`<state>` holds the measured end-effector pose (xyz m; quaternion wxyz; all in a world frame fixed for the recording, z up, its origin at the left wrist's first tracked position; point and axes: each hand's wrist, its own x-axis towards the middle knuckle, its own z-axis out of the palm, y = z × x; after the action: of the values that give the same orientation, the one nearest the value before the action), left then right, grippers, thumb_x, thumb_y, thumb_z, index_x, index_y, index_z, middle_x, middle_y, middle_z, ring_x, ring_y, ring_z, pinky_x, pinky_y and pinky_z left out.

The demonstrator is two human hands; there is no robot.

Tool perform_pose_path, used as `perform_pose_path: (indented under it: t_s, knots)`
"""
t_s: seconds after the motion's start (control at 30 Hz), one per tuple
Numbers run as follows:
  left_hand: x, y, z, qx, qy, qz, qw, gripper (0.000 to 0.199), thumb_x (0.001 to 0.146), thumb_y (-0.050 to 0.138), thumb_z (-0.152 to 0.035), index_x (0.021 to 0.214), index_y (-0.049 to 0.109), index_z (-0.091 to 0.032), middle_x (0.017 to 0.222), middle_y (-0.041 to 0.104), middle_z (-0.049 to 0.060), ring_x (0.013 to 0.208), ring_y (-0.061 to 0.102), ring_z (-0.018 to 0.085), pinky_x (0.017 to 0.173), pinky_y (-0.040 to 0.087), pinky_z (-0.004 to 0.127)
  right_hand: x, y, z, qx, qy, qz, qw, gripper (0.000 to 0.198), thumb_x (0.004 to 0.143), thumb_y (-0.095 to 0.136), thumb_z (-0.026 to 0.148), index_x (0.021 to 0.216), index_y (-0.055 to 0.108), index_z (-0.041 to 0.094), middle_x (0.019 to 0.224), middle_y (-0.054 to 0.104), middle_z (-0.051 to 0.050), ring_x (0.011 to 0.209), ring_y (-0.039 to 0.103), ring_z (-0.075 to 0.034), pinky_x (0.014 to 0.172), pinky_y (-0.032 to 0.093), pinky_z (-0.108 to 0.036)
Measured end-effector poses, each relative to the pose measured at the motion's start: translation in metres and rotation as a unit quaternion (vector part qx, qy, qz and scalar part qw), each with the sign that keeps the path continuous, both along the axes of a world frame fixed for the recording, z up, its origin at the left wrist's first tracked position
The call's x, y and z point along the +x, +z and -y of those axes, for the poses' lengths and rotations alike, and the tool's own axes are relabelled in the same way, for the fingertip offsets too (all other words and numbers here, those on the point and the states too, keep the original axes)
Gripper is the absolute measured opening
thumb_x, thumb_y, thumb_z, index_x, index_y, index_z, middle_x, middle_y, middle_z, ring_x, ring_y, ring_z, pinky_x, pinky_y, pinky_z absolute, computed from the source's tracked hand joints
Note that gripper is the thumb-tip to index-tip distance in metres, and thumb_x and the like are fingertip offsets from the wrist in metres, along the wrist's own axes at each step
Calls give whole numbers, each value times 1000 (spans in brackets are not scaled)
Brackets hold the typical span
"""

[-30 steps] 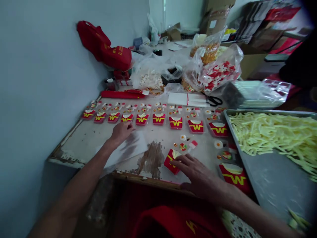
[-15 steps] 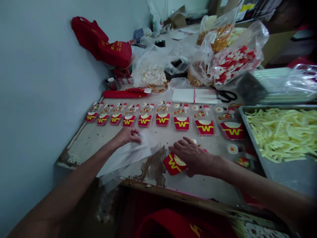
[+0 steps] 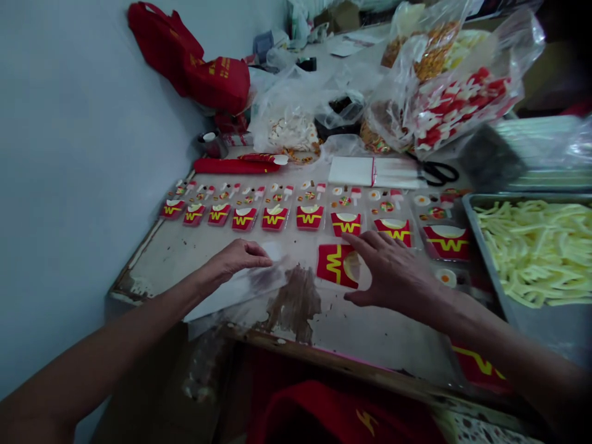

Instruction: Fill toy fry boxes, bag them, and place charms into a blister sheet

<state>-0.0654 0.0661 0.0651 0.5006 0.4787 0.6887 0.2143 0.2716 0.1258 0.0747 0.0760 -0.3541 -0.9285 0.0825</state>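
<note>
Pinching clear plastic (image 3: 274,275), left hand (image 3: 238,255); right hand (image 3: 395,266), splayed, around red carton (image 3: 332,265).

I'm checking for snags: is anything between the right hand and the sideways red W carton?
Nothing visible: the right hand spreads open at the right-hand end of the red W carton; whether they touch is unclear.

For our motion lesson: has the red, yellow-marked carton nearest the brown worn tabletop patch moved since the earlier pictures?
Yes: against the patch, the red carton moved forward, toward the row of cartons.
</note>
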Motion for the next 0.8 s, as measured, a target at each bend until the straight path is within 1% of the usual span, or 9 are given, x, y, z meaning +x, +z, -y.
perform_pose_path:
  t_s: [0.07, 0.13, 0.2, 0.27, 0.33, 0.47, 0.57, 0.67, 0.8]
  knots:
    - [9, 3, 1, -3, 30, 3, 1000, 32, 56, 84, -43, 66, 70, -17, 63, 61, 0, 61, 49, 12, 60, 35, 26, -1, 2, -2, 13, -23, -6, 1000, 93, 70, 76, 55, 146, 40, 17, 125, 57, -16, 112, 54, -37, 90, 47, -49]
    - [15, 5, 1, -11, 36, 13, 999, 34, 55, 85, -44, 66, 68, -16, 61, 59, -1, 57, 44, 11, 56, 30, 25, -1, 2, -3, 28, -32, -10, 999, 95, 70, 75, 58, 148, 37, 18, 128, 55, -17, 113, 54, -38, 91, 46, -49]
    - [19, 4, 0, -29, 19, 38, 999, 37, 60, 83, -47, 76, 72, -16, 66, 61, -1, 56, 42, 10, 54, 28, 25, -1, 0, -4, 45, -40, -12, 998, 99, 69, 75, 60, 149, 35, 18, 130, 53, -17, 116, 51, -40, 92, 45, -51]
    - [23, 2, 0, -55, -8, 59, 997, 40, 66, 79, -51, 88, 77, -18, 74, 67, 2, 59, 45, 10, 55, 28, 25, 2, -1, -3, 58, -48, -16, 997, 101, 69, 75, 62, 150, 33, 19, 130, 53, -17, 118, 49, -41, 92, 44, -53]
    - [26, 0, 1, -67, -19, 52, 996, 38, 69, 77, -50, 91, 78, -19, 82, 71, 4, 66, 51, 13, 58, 31, 25, 5, -2, -2, 63, -57, -18, 996, 100, 70, 74, 62, 150, 32, 20, 128, 54, -17, 118, 48, -41, 90, 44, -53]
    - [34, -3, 2, -13, 30, 31, 999, 31, 61, 83, -42, 80, 78, -18, 80, 73, 5, 77, 59, 18, 69, 41, 28, 11, 3, -3, 56, -66, -15, 996, 97, 70, 74, 65, 148, 36, 21, 123, 56, -16, 111, 52, -39, 89, 44, -52]
    - [41, -5, 1, 33, 66, 25, 997, 34, 53, 88, -42, 69, 72, -16, 70, 69, 3, 69, 59, 16, 67, 42, 28, 12, 11, -6, 44, -72, -17, 996, 98, 71, 73, 67, 149, 36, 21, 123, 55, -16, 111, 51, -39, 89, 43, -51]
    - [51, -7, 0, 56, 57, -13, 997, 40, 50, 90, -44, 64, 67, -15, 64, 66, 1, 61, 56, 14, 59, 39, 26, 10, 18, -9, 69, -78, -22, 994, 98, 72, 72, 68, 149, 34, 20, 126, 53, -17, 115, 48, -41, 90, 42, -53]
    - [65, -7, -2, 65, 27, -40, 997, 38, 51, 89, -44, 64, 67, -15, 63, 66, 1, 58, 55, 13, 54, 38, 26, 7, 23, -8, 113, -82, -7, 990, 100, 72, 75, 66, 149, 33, 19, 127, 52, -18, 118, 43, -43, 92, 39, -55]
